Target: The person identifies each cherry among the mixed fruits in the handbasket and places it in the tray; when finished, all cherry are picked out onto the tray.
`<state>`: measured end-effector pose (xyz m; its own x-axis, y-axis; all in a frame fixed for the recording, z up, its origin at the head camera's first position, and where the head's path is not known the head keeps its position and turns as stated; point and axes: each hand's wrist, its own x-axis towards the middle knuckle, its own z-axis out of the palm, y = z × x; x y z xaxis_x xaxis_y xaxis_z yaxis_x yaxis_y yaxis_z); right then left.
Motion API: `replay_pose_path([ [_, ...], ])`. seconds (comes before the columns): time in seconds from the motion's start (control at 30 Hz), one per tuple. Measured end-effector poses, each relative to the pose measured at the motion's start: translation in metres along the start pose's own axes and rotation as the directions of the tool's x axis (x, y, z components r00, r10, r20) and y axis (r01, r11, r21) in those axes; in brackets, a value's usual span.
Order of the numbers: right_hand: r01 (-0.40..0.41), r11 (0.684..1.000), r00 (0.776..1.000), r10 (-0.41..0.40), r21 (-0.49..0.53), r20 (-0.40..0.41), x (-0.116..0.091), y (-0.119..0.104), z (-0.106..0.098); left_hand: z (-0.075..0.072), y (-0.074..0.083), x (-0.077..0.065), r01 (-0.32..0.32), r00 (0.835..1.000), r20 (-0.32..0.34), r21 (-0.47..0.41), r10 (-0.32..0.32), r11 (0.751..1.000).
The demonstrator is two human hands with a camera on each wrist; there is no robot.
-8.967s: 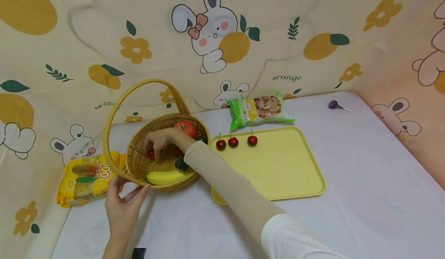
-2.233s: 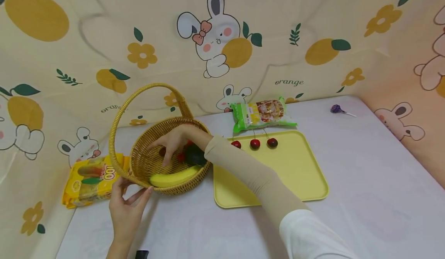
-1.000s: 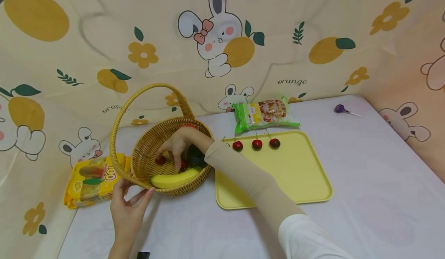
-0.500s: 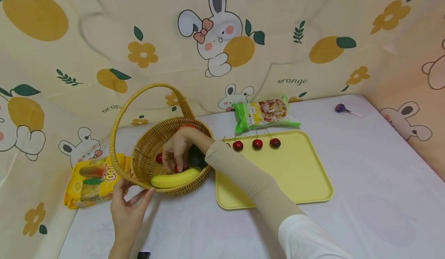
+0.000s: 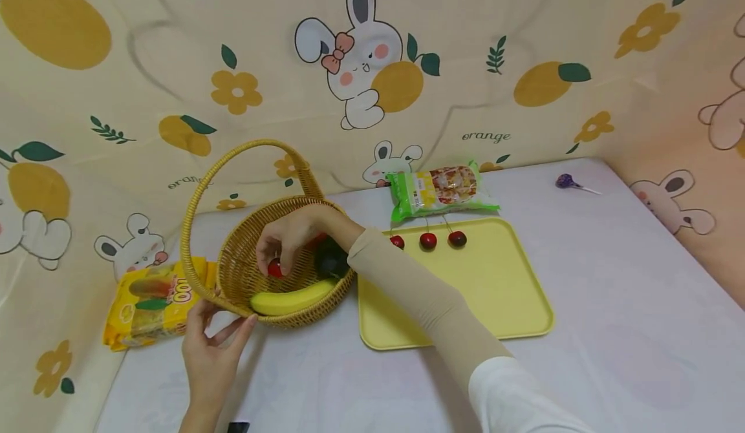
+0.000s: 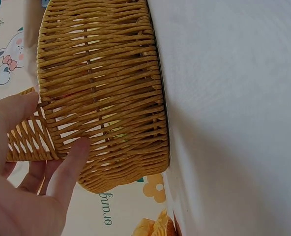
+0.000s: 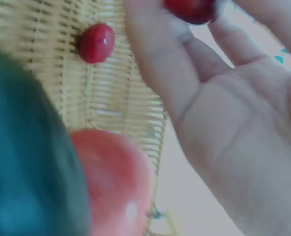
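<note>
In the head view my right hand (image 5: 298, 229) is inside the wicker basket (image 5: 233, 242), pinching a red cherry (image 5: 275, 267) between thumb and fingers. The right wrist view shows this held cherry (image 7: 192, 9) at the fingers, with a second cherry (image 7: 97, 43) lying on the weave. A red apple (image 7: 117, 182) and a large dark green rounded item (image 7: 30, 152) are beside that hand. A banana (image 5: 293, 298) lies along the basket's near side. My left hand (image 5: 211, 352) holds the near rim by the handle's base, thumb against the outer weave (image 6: 103, 93).
Right of the basket is a yellow tray (image 5: 465, 291), three cherries (image 5: 427, 241) showing along its far edge. Behind it lies a green-edged food packet (image 5: 445, 189). A yellow packet (image 5: 154, 300) touches the basket's left side. A lollipop (image 5: 566, 181) lies far right.
My right hand has reached down among the fruit, then drawn slightly up and left with a cherry. Compared with nine seconds ago, the tray's cherries sit farther right. My left hand keeps its hold.
</note>
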<state>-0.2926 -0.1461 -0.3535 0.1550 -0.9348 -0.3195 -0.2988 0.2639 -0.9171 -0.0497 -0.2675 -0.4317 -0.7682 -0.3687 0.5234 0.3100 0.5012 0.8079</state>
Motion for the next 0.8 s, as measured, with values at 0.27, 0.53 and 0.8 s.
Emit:
replay_pose_path([
  [0.27,0.174,0.983,0.944,-0.186,-0.065,-0.272,-0.041,-0.001,-0.004,-0.001,0.000,0.002,-0.009,1.000,0.002,-0.011,0.009,1.000],
  [0.53,0.214,0.945,0.768,-0.319,-0.247,-0.555,-0.117,0.016,0.024,0.001,-0.003,0.000,-0.024,1.000,-0.003,-0.020,0.024,1.000],
  [0.8,0.049,0.955,0.705,-0.241,-0.293,-0.667,-0.169,0.057,0.080,-0.001,0.001,0.000,0.035,0.999,0.005,0.024,-0.035,0.999],
])
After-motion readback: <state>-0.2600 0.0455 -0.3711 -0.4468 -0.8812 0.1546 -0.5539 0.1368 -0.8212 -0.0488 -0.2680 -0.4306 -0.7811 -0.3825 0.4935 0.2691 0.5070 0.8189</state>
